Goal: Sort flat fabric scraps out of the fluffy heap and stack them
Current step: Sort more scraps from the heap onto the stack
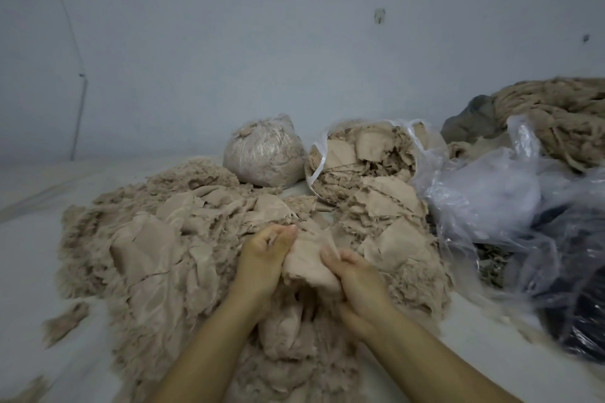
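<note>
**scrapbin_sam:** Looking at the flat beige fabric scrap point(306, 260) the person has between both hands, I'd guess it handles like nothing much: light, limp, no stiffness at all. It sits right on the near middle of the big fluffy beige heap of shredded fibre and cloth point(157, 232), on the pale sheet-covered floor point(29, 239).

**lintqueen:** Agreed, and the frayed edges probably drag fluff along, so grabbing a clean edge or corner beats grabbing the middle. The left hand point(262, 260) has its fingers curled round the scrap's left edge, fingertips pointing away from the camera. The right hand point(355, 275) pinches the right edge, thumb on top.

**scrapbin_sam:** Both forearms come in low from the bottom of the view, angled toward each other. So a closed two-handed hold, cloth bunched between them.

**lintqueen:** The stack of flat beige scraps point(389, 203) lies just right of the hands, in front of the open clear plastic bag of scraps point(363, 154).
</note>
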